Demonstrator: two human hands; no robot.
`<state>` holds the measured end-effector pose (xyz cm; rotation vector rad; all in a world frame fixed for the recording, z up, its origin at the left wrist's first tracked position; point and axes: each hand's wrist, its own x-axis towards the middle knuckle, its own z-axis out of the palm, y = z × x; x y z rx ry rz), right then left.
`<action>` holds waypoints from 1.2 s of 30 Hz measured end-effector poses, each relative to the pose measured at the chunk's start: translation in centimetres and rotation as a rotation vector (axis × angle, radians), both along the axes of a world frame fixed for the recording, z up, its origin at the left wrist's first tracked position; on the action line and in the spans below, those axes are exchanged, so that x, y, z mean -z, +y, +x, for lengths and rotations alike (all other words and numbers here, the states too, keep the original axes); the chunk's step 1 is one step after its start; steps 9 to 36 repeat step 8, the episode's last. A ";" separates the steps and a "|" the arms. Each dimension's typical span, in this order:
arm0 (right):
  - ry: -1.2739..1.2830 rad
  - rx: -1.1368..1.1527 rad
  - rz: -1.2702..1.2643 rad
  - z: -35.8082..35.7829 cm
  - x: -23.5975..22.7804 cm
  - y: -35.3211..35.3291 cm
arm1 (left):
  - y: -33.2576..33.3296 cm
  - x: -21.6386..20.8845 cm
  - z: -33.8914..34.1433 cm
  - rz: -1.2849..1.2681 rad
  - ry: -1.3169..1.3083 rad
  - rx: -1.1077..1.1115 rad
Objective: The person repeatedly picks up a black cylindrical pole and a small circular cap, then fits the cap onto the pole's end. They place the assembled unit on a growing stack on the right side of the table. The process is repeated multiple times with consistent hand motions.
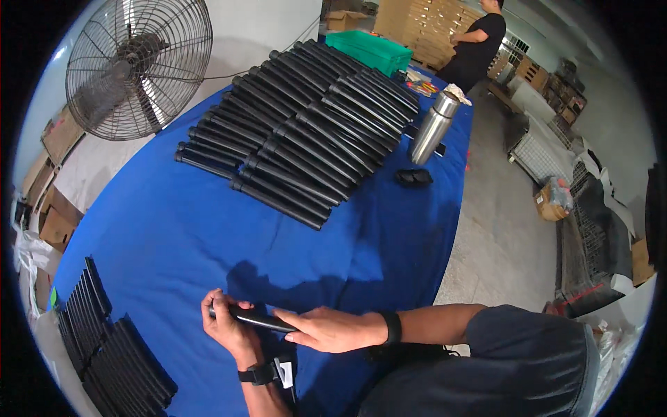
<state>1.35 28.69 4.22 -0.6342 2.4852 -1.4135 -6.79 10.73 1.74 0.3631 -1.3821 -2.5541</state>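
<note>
Near the table's front edge, my left hand point(231, 328) is closed round one end of a glossy black tube point(258, 319). My right hand point(332, 329) grips its other end, fingers laid along it. The tube lies roughly level between both hands, above the blue cloth. Just below it, by my left wrist, a small white piece with a dark edge point(285, 373) shows; its kind is unclear. Farther up the table, many similar black tubes with wider collared ends point(299, 132) lie side by side in rows. More thin black tubes point(128, 361) are stacked at the lower left.
The blue cloth point(167, 243) covers the table. A steel flask point(435, 128) stands at the right edge, with a small black object point(414, 178) beside it. A green bin point(369, 52) sits at the back. A large fan point(139, 66) is at left; a person point(479, 45) stands beyond.
</note>
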 end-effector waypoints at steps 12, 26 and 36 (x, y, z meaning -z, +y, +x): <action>-0.001 -0.106 0.039 -0.1 -0.2 1.2 | -1.6 0.5 -0.2 0.426 -0.029 0.155; -0.001 -0.106 0.039 -0.1 -0.2 1.2 | -1.6 0.5 -0.2 0.426 -0.029 0.155; -0.001 -0.106 0.039 -0.1 -0.2 1.2 | -1.6 0.5 -0.2 0.426 -0.029 0.155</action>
